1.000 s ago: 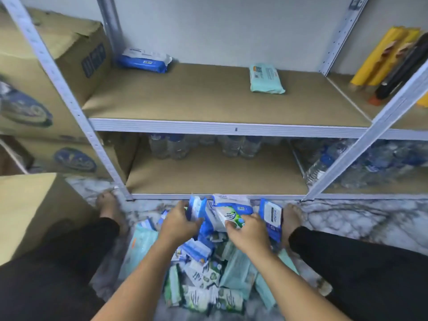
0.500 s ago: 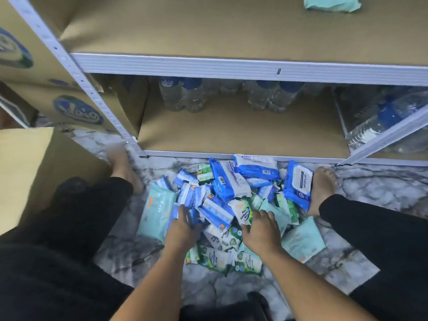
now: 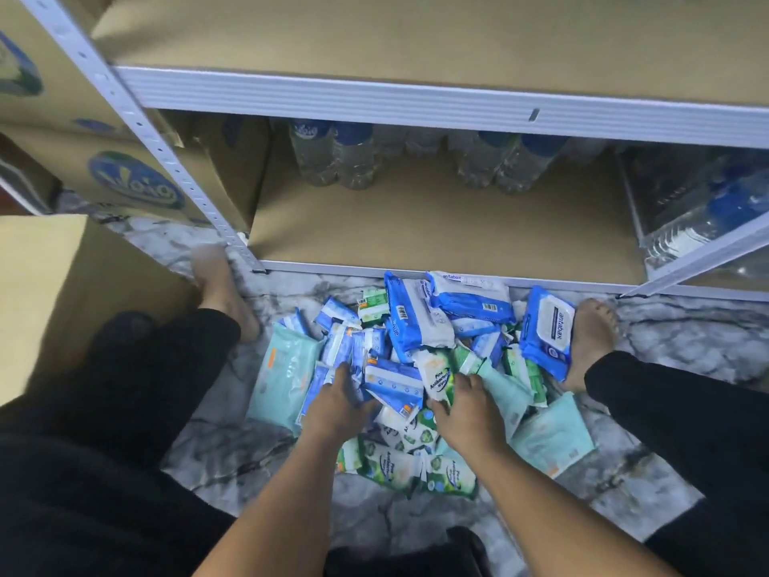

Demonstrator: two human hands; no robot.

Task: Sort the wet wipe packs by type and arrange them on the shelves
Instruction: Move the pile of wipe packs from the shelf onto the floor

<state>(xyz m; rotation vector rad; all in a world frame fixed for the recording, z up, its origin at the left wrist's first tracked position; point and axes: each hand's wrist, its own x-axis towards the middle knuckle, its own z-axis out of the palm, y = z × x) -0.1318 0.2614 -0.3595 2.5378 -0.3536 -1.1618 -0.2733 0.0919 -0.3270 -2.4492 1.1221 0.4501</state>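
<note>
Clearly, blue pack (image 3: pixel 547 333) says "antabax", green pack (image 3: pixel 439 378) "Antibacterial".

There are blue-and-white packs (image 3: pixel 470 301), green-and-white packs (image 3: pixel 443 474), and plain pale teal packs (image 3: pixel 283 376). The floor (image 3: pixel 674 331) is white marble veined in grey. The shelf boards (image 3: pixel 437 231) are tan with pale grey rails (image 3: pixel 416 102), and the cardboard box (image 3: pixel 137 187) is brown with a blue oval logo.

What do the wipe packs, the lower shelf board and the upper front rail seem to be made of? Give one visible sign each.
Wipe packs: soft printed plastic film, glossy, creased with glints. Lower shelf board: probably fibreboard, matt brown, no grain showing. Upper front rail: likely painted metal, pale, smooth, ribbed lengthwise.
</note>
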